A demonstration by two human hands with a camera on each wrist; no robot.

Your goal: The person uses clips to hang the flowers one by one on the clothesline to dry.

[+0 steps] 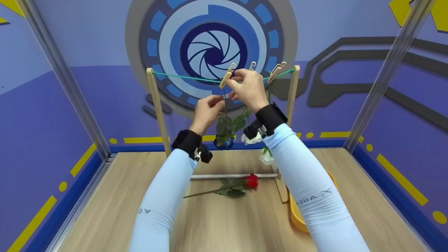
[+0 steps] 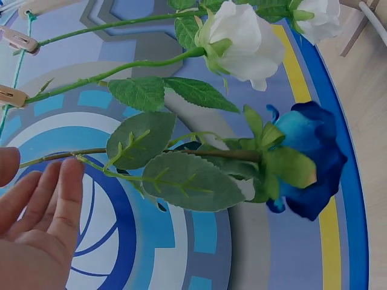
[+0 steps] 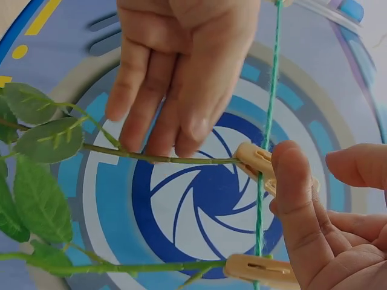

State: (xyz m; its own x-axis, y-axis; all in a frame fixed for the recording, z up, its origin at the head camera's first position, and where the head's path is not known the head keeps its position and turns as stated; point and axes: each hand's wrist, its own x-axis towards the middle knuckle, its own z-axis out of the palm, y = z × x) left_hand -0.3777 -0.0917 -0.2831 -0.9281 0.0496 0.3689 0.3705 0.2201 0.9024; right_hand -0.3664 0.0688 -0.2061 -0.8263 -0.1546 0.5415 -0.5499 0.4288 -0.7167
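An artificial blue rose (image 2: pixel 311 160) hangs head down from a wooden clothespin (image 1: pixel 225 79) on a green string (image 1: pixel 189 77). The clothespin grips the end of its stem (image 3: pixel 199 161). My left hand (image 1: pixel 206 112) has its fingers extended, fingertips at the stem just below the clothespin. At the string, my right hand (image 1: pixel 248 87) is beside the same clothespin; in the right wrist view its thumb and index finger stand apart, one finger overlapping the clothespin's tail. Two white roses (image 2: pixel 245 45) hang from other clothespins (image 3: pixel 260 267) to the right.
Wooden posts (image 1: pixel 159 108) carry the string at both ends, with a white bar (image 1: pixel 206 176) low between them. A red rose (image 1: pixel 251 181) lies on the table (image 1: pixel 238 224) before the bar. A yellow container (image 1: pixel 297 217) is partly hidden under my right arm.
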